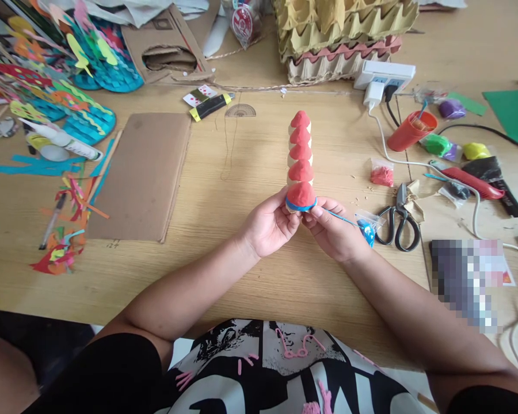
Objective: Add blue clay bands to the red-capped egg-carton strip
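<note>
A strip of egg-carton bumps (300, 155) with red clay tops points away from me above the table. My left hand (270, 224) holds its near end from the left, fingers curled beneath. My right hand (334, 230) pinches at the right side of the nearest bump, where a thin blue clay strand (339, 217) trails off to the right. A blue band runs around the lower edge of that bump. Just beyond my right hand lies a small bag of blue clay (366, 230), partly hidden by the hand.
Scissors (400, 221), a red clay bag (382, 172) and an orange cup (411, 131) are on the right. Cardboard (138, 175) and paper scraps (64, 253) lie left. Egg trays (341, 34) and a power strip (386, 73) stand at the back.
</note>
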The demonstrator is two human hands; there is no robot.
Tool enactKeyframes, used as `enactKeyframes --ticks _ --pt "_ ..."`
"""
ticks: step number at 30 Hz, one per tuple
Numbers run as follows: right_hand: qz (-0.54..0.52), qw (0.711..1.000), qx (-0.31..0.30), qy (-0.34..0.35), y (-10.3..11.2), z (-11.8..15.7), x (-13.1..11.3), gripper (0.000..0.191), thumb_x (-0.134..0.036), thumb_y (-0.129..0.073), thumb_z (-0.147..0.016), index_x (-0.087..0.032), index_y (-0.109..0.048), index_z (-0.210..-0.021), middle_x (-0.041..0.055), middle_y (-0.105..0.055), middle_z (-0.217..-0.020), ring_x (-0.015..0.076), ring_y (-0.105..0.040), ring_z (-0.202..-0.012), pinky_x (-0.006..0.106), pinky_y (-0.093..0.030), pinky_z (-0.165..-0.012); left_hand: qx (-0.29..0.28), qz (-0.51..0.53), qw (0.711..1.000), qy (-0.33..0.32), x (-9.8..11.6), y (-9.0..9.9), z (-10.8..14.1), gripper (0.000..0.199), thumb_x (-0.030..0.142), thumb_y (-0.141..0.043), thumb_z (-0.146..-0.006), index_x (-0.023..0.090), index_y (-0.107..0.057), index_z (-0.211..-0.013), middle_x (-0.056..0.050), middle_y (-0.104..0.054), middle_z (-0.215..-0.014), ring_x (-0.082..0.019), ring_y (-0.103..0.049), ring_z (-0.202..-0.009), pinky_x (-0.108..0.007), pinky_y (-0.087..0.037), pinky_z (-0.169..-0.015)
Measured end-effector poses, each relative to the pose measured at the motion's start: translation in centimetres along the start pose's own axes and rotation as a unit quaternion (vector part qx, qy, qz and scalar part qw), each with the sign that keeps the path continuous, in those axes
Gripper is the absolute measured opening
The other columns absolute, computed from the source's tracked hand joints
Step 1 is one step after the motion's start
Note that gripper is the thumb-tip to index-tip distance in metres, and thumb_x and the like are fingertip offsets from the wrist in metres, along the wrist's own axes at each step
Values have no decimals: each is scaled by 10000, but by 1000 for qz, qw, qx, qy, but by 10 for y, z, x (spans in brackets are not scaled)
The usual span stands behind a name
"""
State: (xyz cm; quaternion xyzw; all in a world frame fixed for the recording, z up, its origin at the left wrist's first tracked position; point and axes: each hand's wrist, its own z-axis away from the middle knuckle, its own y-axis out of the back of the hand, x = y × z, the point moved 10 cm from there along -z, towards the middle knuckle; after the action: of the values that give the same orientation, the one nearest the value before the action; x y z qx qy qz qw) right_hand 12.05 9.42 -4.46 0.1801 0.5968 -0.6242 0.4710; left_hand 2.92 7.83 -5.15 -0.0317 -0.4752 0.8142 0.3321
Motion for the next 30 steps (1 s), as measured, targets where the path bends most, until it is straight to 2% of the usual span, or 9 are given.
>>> enactKeyframes --ticks 12,23,30 --pt "-7 1000 -4 4 0 2 -1 261 -408 -993 -693 -229 -808 -730 -32 -679 -651 80 -585 -627 221 -526 -645 -13 1 1000 9 -3 -1 -1 340 234 -500 -1092 78 -747 -919 -58 -762 -773 -84 -717 -611 -134 -602 -566" --pt "-27 1000 -12 -11 -2 2 1 241 -383 -1008 -675 -237 -833 -751 -31 -719 -676 61 -616 -646 167 -528 -642 -8 -6 1000 7 -2 -1 0 342 256 -483 -1095 77 -738 -952 -70 -746 -786 -88 -700 -624 -130 -589 -564" --pt "-50 998 -34 -25 -9 2 0 347 -471 -989 -692 -189 -788 -710 -24 -688 -679 60 -602 -649 167 -522 -646 -44 -49 998 11 -2 -5 0 411 306 -458 -1101 51 -745 -956 -107 -727 -783 -128 -726 -700 -136 -595 -584"
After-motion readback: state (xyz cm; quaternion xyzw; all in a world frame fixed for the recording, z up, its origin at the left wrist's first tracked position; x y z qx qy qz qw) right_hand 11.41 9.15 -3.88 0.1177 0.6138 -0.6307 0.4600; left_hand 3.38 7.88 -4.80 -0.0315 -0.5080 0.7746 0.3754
